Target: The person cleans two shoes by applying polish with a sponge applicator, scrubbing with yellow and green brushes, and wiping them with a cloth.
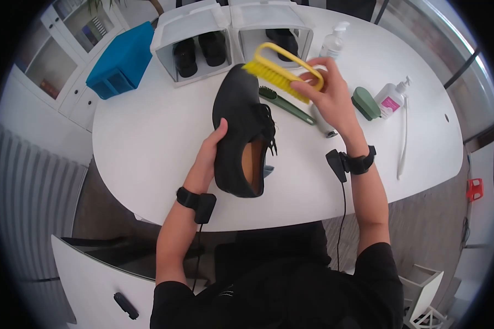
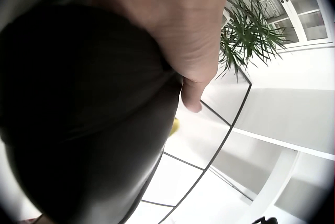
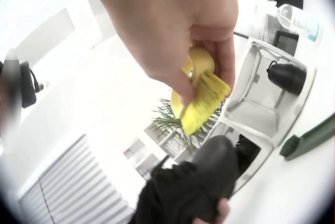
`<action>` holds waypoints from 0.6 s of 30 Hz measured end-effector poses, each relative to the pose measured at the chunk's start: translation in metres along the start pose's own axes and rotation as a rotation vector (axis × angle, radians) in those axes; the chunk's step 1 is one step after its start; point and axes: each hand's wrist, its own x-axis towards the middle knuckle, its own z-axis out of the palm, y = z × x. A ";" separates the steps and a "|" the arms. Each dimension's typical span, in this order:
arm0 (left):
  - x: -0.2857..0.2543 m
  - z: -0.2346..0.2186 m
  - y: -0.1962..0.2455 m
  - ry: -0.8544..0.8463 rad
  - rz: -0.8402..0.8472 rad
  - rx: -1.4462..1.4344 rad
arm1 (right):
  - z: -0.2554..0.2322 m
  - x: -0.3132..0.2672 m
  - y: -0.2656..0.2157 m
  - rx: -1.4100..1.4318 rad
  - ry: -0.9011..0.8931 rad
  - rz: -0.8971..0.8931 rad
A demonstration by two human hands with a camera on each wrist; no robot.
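A black lace-up shoe is held above the white table, its toe pointing away from me and its tan lining showing at the heel. My left hand grips its left side, thumb on the upper; the other fingers are hidden beneath. In the left wrist view the dark shoe fills much of the picture. My right hand pinches a yellow scrub brush by one end of its looped handle. Its yellow bristles face down and toward the shoe's toe, close beside it in the head view.
A long-handled green brush lies right of the shoe. Farther right are a green oval brush, a pump bottle and a thin white stick. White shoe boxes holding black shoes and a blue box stand behind.
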 end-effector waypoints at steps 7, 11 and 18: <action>-0.008 0.015 -0.005 -0.082 -0.068 0.184 | 0.015 0.004 -0.004 -0.114 -0.292 -0.236; -0.004 0.001 -0.013 -0.110 -0.122 0.162 | 0.000 0.014 0.025 -0.121 -0.029 -0.021; -0.006 0.018 -0.013 -0.278 -0.038 -0.055 | -0.016 -0.002 0.034 -0.021 0.088 0.076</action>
